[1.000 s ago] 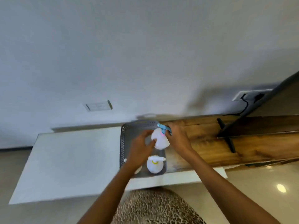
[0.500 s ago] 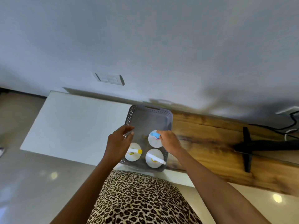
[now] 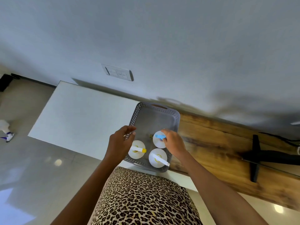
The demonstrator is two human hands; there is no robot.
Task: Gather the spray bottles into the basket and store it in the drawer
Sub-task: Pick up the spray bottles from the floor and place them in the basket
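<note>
A grey perforated basket (image 3: 162,115) stands where the white cabinet top (image 3: 84,116) meets the wooden top. Three white spray bottles stand upright inside it: one with a yellow nozzle (image 3: 138,150) at the near left, one with a white nozzle (image 3: 158,158) at the near right, and one with a blue trigger (image 3: 158,140) behind them. My right hand (image 3: 172,142) rests on the blue-trigger bottle with its fingers around the head. My left hand (image 3: 121,143) curls over the basket's left rim beside the yellow-nozzle bottle.
The wooden top (image 3: 219,153) runs to the right, with a black stand (image 3: 254,158) and cables on it. A wall switch plate (image 3: 118,73) sits above the cabinet. Another spray bottle (image 3: 5,129) lies on the tiled floor at far left.
The blue-trigger bottle has gone from held above the basket to standing inside it. My left hand moved off that bottle to the basket's left rim. My view tilted down and left.
</note>
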